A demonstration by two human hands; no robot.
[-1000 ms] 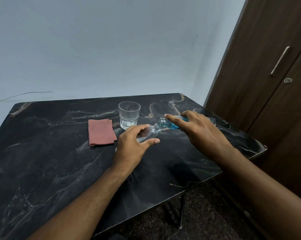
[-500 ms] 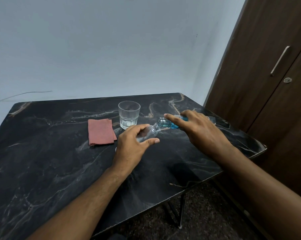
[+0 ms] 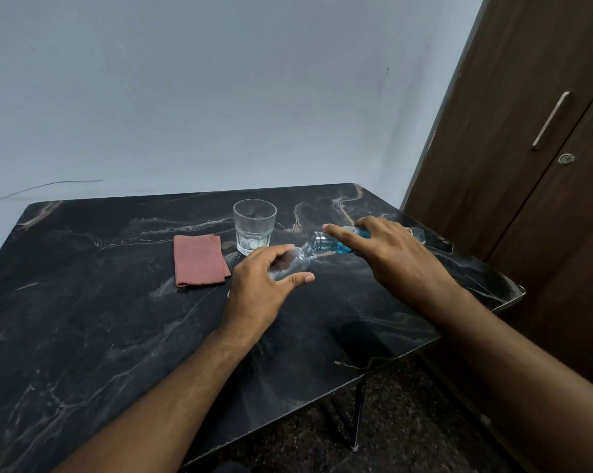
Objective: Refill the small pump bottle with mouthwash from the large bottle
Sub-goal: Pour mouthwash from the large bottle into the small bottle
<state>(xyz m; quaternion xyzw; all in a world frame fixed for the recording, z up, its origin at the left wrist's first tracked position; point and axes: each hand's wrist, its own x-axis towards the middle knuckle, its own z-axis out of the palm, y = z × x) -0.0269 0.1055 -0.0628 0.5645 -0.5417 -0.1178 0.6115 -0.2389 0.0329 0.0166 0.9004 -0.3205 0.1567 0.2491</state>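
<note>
**Pour under way, small bottle barely filled**

A dark marble table (image 3: 117, 336) stands beside a brown cupboard (image 3: 527, 131). On it sit a folded pink cloth (image 3: 199, 259) and, just beside that, an empty glass (image 3: 254, 225).

The right hand (image 3: 394, 254) wraps around the large bottle (image 3: 329, 242) of blue mouthwash, tipped nearly flat with its forefinger lying straight along the neck. The left hand (image 3: 264, 285) curls around the small bottle (image 3: 293, 262), tilted with its open mouth touching the large bottle's mouth.

The small bottle looks clear, so little liquid seems transferred. I judge most of the filling remains, then refitting the pump, which I cannot see.
</note>
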